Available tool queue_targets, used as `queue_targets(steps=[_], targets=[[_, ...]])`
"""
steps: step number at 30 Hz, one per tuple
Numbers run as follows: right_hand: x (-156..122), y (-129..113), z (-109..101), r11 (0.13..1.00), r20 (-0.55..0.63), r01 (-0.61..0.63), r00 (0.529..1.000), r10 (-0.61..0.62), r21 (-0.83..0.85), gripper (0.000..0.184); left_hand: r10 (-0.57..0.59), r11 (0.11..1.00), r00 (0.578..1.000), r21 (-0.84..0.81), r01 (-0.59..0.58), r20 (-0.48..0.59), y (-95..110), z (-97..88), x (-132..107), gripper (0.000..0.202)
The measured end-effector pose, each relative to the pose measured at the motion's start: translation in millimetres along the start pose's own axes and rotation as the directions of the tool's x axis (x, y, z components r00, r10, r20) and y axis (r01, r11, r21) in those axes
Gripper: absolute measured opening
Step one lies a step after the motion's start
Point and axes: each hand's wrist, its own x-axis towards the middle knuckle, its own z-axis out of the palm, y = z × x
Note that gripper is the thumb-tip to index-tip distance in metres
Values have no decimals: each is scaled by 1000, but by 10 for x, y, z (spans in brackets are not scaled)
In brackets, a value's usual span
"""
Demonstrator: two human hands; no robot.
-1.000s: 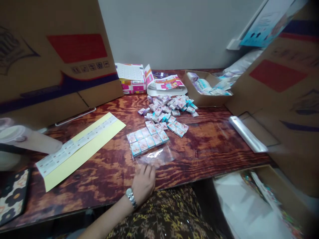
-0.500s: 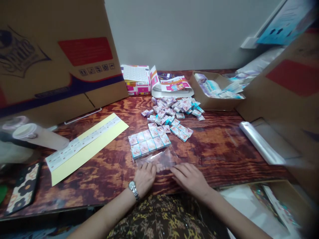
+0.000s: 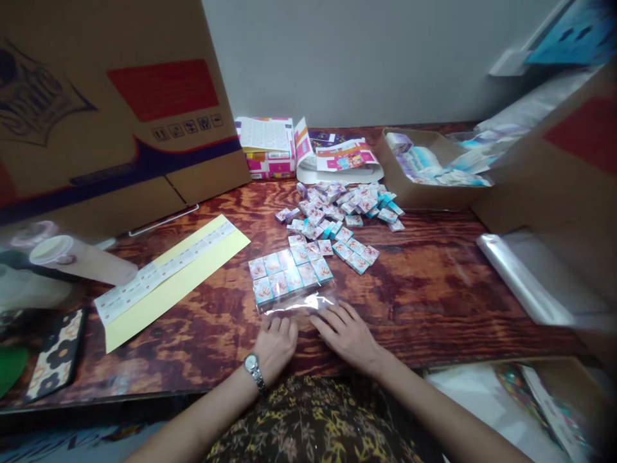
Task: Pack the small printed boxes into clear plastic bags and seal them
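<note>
"Where is the clear plastic bag [image 3: 301,305]?"
"On the wooden desk [image 3: 419,270], spreading from the near side of two rows of small printed boxes [image 3: 293,278]."
"And the fingers?"
"Left hand [image 3: 277,345]: curled at the bag's near edge; pinching or not, I cannot tell. Right hand [image 3: 348,335]: slightly spread, resting there too."

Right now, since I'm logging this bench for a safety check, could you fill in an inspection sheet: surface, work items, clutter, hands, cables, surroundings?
Surface: wooden table, streaked red-brown.
Work items: small boxes in rows beside the hands, clear plastic at their near edge; loose pile of small boxes beyond.
Clutter: yellow sheet, bottle, flowered case, plastic roll.
Hands: left hand curled by the plastic's near edge; right hand spread, fingertips at the plastic.
Cables: none identifiable.
Surroundings: large cartons left and right; grey wall behind.
</note>
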Motion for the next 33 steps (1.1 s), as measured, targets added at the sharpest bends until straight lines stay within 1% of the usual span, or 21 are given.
queue_targets(steps=[2,4,6,8,11,14,18,20,22,24,26,29,31,33], targets=[[86,-32,47,1000,-40,-18,999,18,-17,37,-11,1000,1000,-28,12,2,-65,-108,12,21],[175,-50,101,997,-63,-65,996,63,-31,40,-19,999,1000,-41,19,3,-135,-196,22,22],[249,-44,142,994,-73,-108,992,105,-34,38,-37,998,999,-45,36,-7,-198,-251,32,24],[301,-14,157,992,-81,-122,989,121,-13,32,-50,997,999,-63,49,-17,-241,-273,41,26],[352,61,135,994,-87,-110,990,111,27,23,-62,994,997,-90,57,-47,-259,-266,51,26],[396,146,104,996,-96,-82,992,84,20,22,-79,997,992,-28,76,-95,-251,-240,55,22],[445,257,116,1000,-145,12,989,-9,22,19,-30,999,993,35,34,-114,-291,-223,59,14],[472,314,136,997,-113,72,991,-68,34,16,-1,999,990,34,5,-141,-336,-225,72,10],[506,370,151,991,-54,120,992,-117,54,14,43,999,986,16,-41,-164,-389,-227,100,9],[547,421,151,984,9,160,987,-161,83,14,94,995,985,-23,-99,-147,-441,-229,140,9],[593,462,132,976,65,187,979,-195,113,14,119,989,988,-77,-126,-96,-491,-234,183,10],[663,508,82,977,160,167,969,-187,131,15,106,982,994,-151,-110,-34,-566,-255,240,14],[713,532,50,985,234,120,961,-147,126,15,93,976,996,-198,-90,7,-622,-274,273,14],[770,553,28,991,307,60,947,-94,120,16,54,965,997,-259,-39,53,-688,-290,306,14]])
